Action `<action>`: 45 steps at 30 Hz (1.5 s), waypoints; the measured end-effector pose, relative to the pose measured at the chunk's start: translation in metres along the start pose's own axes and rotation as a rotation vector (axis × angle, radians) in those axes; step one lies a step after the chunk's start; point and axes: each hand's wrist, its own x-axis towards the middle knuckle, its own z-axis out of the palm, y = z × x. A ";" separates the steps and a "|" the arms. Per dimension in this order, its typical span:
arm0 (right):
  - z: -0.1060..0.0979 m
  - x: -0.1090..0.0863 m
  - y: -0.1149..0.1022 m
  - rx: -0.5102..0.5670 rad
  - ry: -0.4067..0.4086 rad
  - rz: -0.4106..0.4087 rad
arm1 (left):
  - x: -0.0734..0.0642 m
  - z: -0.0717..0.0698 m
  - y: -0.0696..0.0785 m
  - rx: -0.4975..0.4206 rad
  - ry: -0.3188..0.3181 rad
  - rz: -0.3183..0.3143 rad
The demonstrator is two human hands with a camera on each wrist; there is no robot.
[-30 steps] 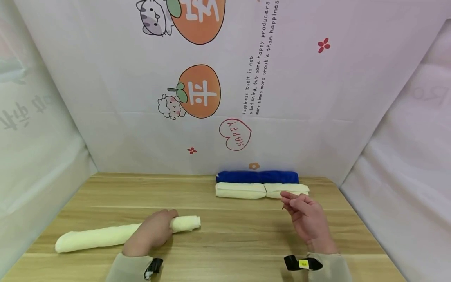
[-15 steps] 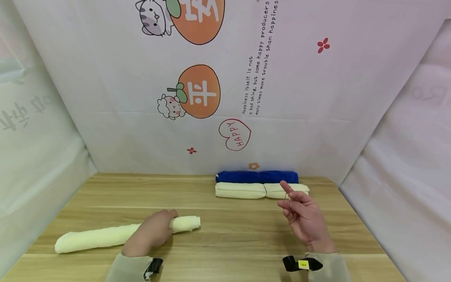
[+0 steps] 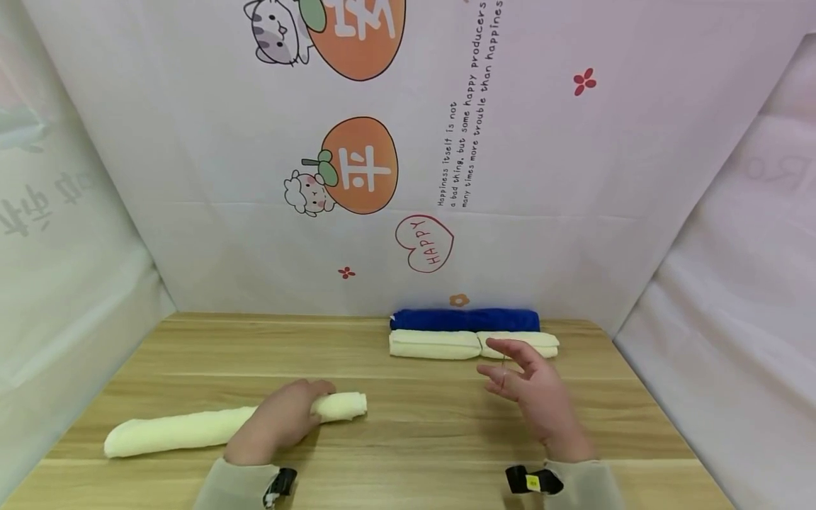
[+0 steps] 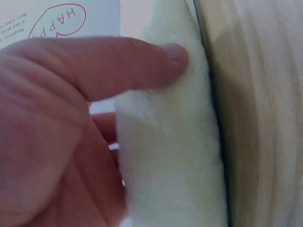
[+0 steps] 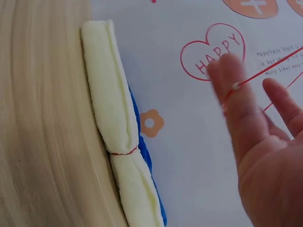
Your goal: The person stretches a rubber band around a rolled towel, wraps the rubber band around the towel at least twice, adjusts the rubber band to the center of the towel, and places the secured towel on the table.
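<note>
Notice the right hand (image 3: pixel 535 397) shifted leftward since 0.5 s ago, and the long cream roll (image 3: pixel 178 432) nudged slightly rightward along with the left hand (image 3: pixel 283 418). Find the long cream roll lying aslant across the left part of the wood-grain table (image 3: pixel 414 425), left end nearer the front, short right end poking out past the left hand. See in the left wrist view the thumb laid across the near face and fingers reaching round the far side, so clamped firmly on the roll. Cannot tell about contact between the gripped part and the table. Look well apart to the right for the right hand, raised with fingers extended and spread, a thin red band (image 5: pixel 265 69) stretched between them. Make out 2 strands of it in the right wrist view, plus a small pale bead (image 5: pixel 236 86) or knot near a fingertip. Spot at the back of the table a tied cream roll (image 3: pixel 435 344), cinched at the middle by a red tie (image 5: pixel 125 152) and partly covered by the right hand in the head view. Note just behind it a blue roll (image 3: pixel 465 319), near the foot of the printed white backdrop (image 3: pixel 542 177).
</note>
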 end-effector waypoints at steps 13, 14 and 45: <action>0.032 -0.003 -0.004 -0.240 -0.080 0.058 | 0.004 -0.009 0.027 -0.065 0.075 0.239; 0.036 -0.004 -0.004 -0.244 -0.093 0.054 | 0.003 -0.010 0.031 -0.068 0.088 0.251; 0.096 -0.018 0.006 -0.131 -0.310 -0.075 | -0.004 -0.011 0.083 -0.037 0.296 0.526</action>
